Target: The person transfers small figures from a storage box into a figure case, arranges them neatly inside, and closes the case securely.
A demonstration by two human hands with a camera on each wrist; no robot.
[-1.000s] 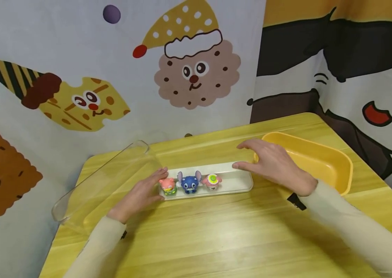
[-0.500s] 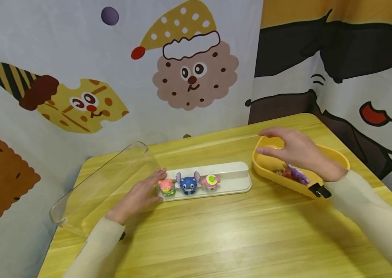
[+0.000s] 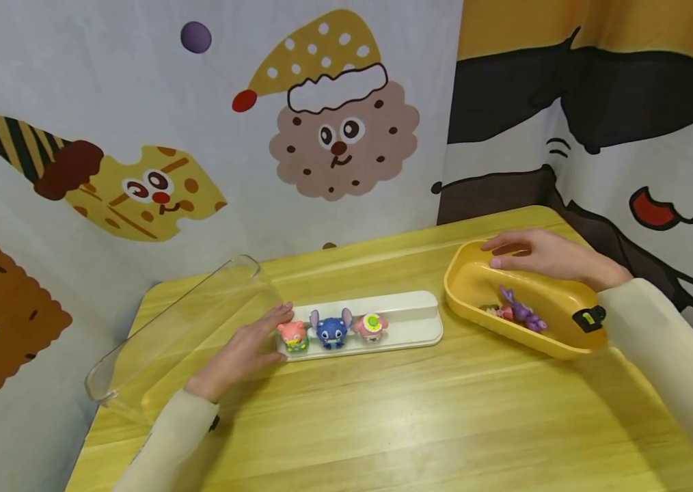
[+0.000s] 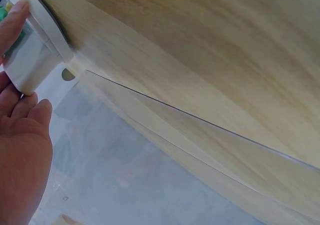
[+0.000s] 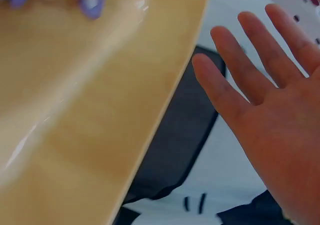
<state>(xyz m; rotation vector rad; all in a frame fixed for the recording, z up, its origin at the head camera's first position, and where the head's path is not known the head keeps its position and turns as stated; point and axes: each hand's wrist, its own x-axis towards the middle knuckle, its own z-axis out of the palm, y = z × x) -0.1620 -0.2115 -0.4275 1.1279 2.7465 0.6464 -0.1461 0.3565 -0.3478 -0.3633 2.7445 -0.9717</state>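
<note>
In the head view my left hand (image 3: 240, 354) holds the left end of a shallow white tray (image 3: 411, 331). Its thumb (image 4: 14, 25) lies on one edge of that end and the fingers on the opposite side. Three small figurines stand in a row in the tray: a pink one (image 3: 293, 335), a blue big-eared Stitch (image 3: 331, 329) and a pink one with a yellow-green round top (image 3: 371, 326). My right hand (image 3: 558, 258), fingers extended and holding nothing, hovers over the yellow bin (image 3: 463, 309). Inside the bin lie a purple figurine (image 3: 523, 311) and a smaller reddish one (image 3: 504, 312).
A clear plastic cover or box (image 3: 183, 335) stands left of the tray, close to my left forearm. The wooden table (image 3: 383, 424) ends against a cartoon-printed cloth (image 3: 229, 123) at the back. The bin sits to the right of the tray.
My right hand has moved right, from the tray's right end to above the yellow bin, uncovering the figurines in it. The left hand and the tray have stayed in place.
</note>
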